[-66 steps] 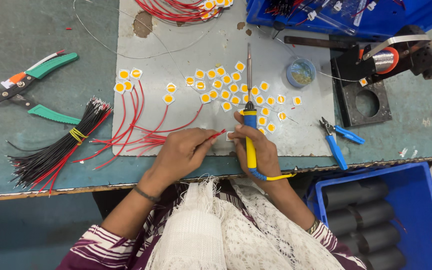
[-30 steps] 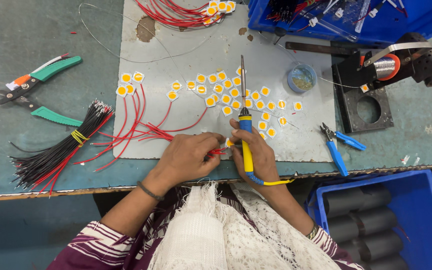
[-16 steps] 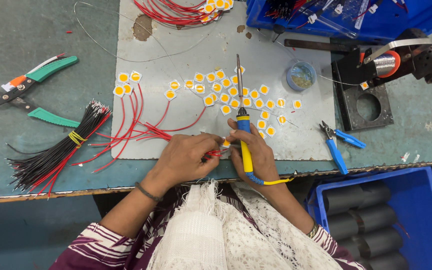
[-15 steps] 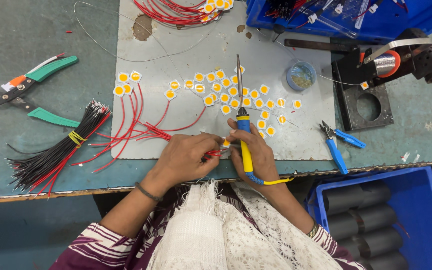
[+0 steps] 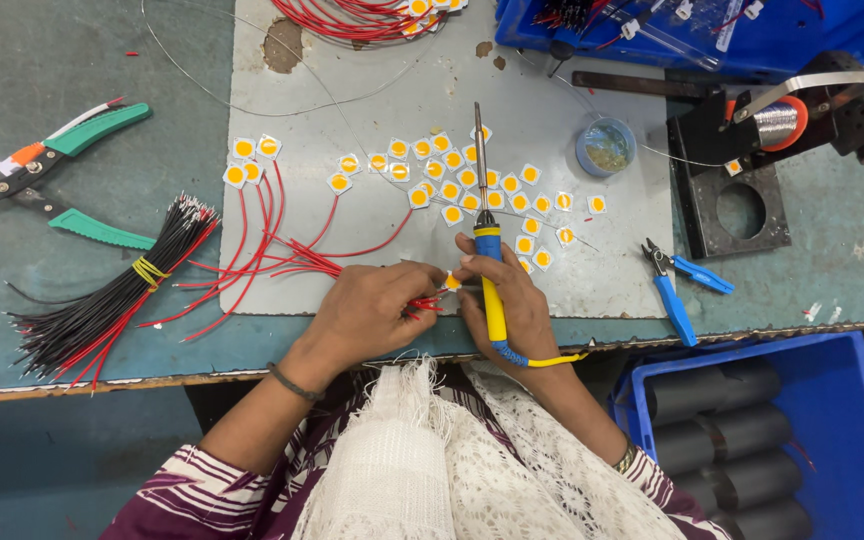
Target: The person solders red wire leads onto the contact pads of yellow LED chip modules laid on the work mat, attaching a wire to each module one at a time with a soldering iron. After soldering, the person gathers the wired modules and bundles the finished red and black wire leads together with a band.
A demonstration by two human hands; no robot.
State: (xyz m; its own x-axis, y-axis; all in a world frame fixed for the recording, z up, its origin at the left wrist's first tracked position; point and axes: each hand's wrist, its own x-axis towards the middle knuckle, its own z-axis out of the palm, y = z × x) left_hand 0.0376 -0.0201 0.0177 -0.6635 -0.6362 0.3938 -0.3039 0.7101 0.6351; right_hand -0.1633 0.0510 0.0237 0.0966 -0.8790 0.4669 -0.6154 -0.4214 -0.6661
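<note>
Left hand [image 5: 372, 315]: thin dark bracelet [image 5: 292, 382] at wrist, sleeve maroon w/ white stripes. Right hand [image 5: 512, 310]: gold-tone bangle [image 5: 626, 458] at wrist, same striped sleeve. White lace scarf [image 5: 452, 450] w/ fringed edge over chest.

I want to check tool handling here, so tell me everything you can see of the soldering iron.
The soldering iron has a yellow handle with a blue collar and a thin metal shaft ending in a dark tip. It lies gripped in the right hand, its tip pointing away from the person over the grey mat. A yellow cord leaves its rear end.
</note>
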